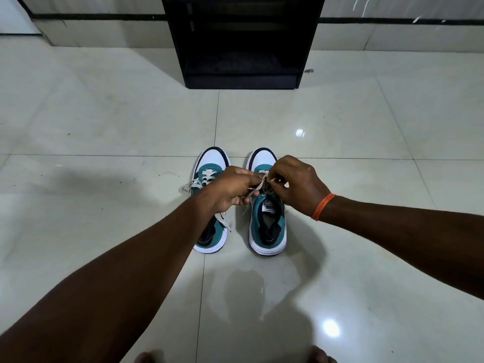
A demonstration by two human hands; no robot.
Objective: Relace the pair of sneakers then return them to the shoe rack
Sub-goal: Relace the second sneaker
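Both hands pinching my lace (259,185): left hand (231,188) and right hand (298,186) clamped on it over the right sneaker (268,226) | left sneaker (209,179) just beside, laces loose | pair on tiled floor (104,127) | black shoe rack (242,43) well ahead

both hands, left hand (233,188) and right hand (298,184), pinch the lace (258,188) over the right sneaker (268,226).
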